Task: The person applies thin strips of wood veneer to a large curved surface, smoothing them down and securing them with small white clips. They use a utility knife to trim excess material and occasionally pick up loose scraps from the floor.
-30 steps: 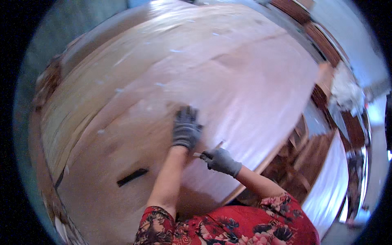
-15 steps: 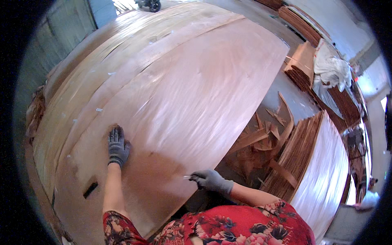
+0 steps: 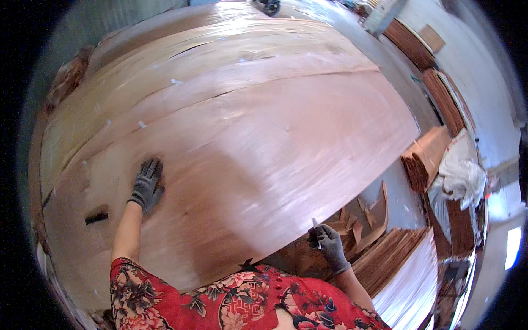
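A broad sheet of pinkish-brown wood veneer (image 3: 220,181) spreads in front of me, with overlapping edges and wavy seams toward its far side. My left hand (image 3: 147,184), in a grey work glove, lies flat on the sheet with its fingers stretched out. My right hand (image 3: 331,247), also gloved, is closed around a slim knife-like tool (image 3: 315,223) with a pale tip pointing up. It is held by the sheet's near right edge; most of the tool is hidden in the fingers. A dark oblong patch (image 3: 97,215) shows on the veneer left of my left hand.
Right of the sheet stands a stack of veneer (image 3: 393,256), beside torn veneer scraps (image 3: 374,214). Farther off are a folded veneer bundle (image 3: 426,157), white sacking (image 3: 462,170) and more stacks (image 3: 445,102) along the wall. A wheel (image 3: 271,7) shows at the far edge.
My view has swung to the right. My right hand has lifted away from the sheet's edge, and the tool's tip now points up rather than left. My left hand stays flat on the veneer.
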A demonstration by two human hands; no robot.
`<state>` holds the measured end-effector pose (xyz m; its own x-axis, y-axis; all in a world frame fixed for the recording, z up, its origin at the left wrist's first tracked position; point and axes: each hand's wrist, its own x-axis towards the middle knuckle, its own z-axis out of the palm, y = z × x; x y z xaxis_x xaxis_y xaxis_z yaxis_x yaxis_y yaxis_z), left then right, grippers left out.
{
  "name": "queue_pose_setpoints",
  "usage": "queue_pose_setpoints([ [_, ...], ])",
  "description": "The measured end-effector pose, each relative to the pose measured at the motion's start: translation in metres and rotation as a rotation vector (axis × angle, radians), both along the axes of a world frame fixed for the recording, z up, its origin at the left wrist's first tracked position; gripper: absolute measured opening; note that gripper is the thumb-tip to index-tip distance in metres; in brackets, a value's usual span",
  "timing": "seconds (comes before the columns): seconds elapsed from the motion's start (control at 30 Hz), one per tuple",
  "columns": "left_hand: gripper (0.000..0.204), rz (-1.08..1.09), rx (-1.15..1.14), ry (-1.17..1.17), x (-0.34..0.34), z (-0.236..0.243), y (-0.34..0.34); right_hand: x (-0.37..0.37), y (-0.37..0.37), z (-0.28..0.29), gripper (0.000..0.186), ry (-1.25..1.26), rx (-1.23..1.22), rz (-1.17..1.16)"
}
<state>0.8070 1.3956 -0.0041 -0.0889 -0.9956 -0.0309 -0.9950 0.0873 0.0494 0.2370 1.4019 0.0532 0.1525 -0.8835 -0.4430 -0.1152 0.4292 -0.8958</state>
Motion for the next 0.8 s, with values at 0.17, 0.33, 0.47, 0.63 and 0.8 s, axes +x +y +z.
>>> queue_pose_setpoints([
  [0.17, 0.072, 0.229, -0.18, -0.026, -0.056, -0.018, -0.024, -0.003, -0.069, 0.012, 0.031, -0.015, -0.049, 0.033],
  [0.33, 0.062, -0.406, -0.163, 0.206, -0.22, -0.005, -0.122, 0.015, -0.171, 0.016, 0.024, -0.048, -0.09, 0.24],
  [0.47, 0.067, -0.017, -0.295, 0.209, -0.244, -0.022, -0.233, 0.039, -0.25, 0.006, 0.026, -0.086, -0.07, 0.416],
  [0.63, 0.063, 0.328, -0.381, 0.066, -0.234, -0.022, -0.305, 0.084, -0.347, -0.014, 0.026, -0.113, -0.083, 0.552],
  [0.8, 0.06, 0.316, -0.426, 0.077, -0.224, -0.007, -0.334, 0.16, -0.443, -0.026, 0.031, -0.096, -0.134, 0.602],
])
